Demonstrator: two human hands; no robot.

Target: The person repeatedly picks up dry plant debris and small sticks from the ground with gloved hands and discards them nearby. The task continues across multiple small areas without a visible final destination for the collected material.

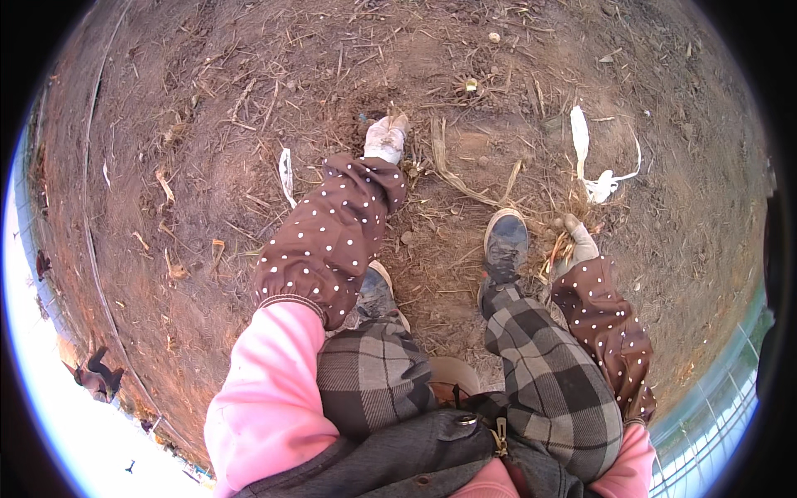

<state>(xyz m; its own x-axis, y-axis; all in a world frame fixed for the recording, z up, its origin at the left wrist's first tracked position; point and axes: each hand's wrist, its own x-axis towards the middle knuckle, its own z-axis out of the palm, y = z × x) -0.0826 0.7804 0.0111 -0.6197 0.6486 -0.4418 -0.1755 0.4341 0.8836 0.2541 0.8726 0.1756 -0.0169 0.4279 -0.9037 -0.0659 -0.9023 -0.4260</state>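
Note:
My left hand (386, 137), in a soiled light glove, reaches down to the soil at the upper middle. Short dry stalks (392, 111) show at its fingertips; whether it grips them is unclear. My right hand (577, 241), also gloved, is low beside my right shoe, its fingers curled round a bundle of thin reddish-brown stems or roots (560, 250). Just beyond that hand lies a knotted white plastic strip (600, 185) on the ground. Brown sleeve covers with white dots reach down to both gloves.
Dry straw and a long dry leaf (457, 180) lie between my hands. A cut stump (471, 85) stands farther ahead. Another white strip (286, 176) is left of my left hand. A thin hose or line (89, 230) runs along the left. Another person (96, 376) is at the far lower left.

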